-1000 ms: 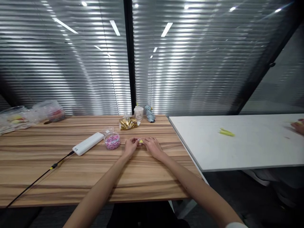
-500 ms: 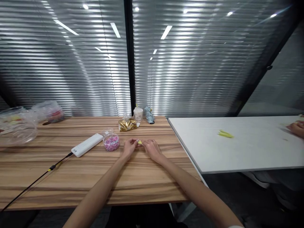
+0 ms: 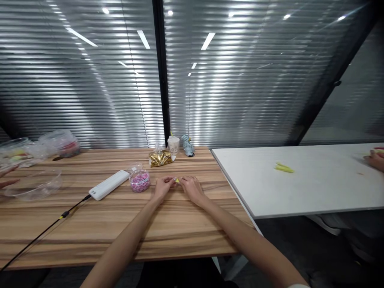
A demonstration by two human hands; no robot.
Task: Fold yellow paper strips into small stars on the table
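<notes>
Left hand and right hand pinch a tiny yellow piece between them, right of the clear round plastic tub of pink-purple bits; left of that tub lies a long white block.

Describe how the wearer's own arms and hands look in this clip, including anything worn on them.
The left hand and right hand are ungloved, and both wrists look free of watches, bands or cables. The forearms are bare. A white edge, probably a sleeve, shows low on the right arm. Rings would be too small to tell.
</notes>
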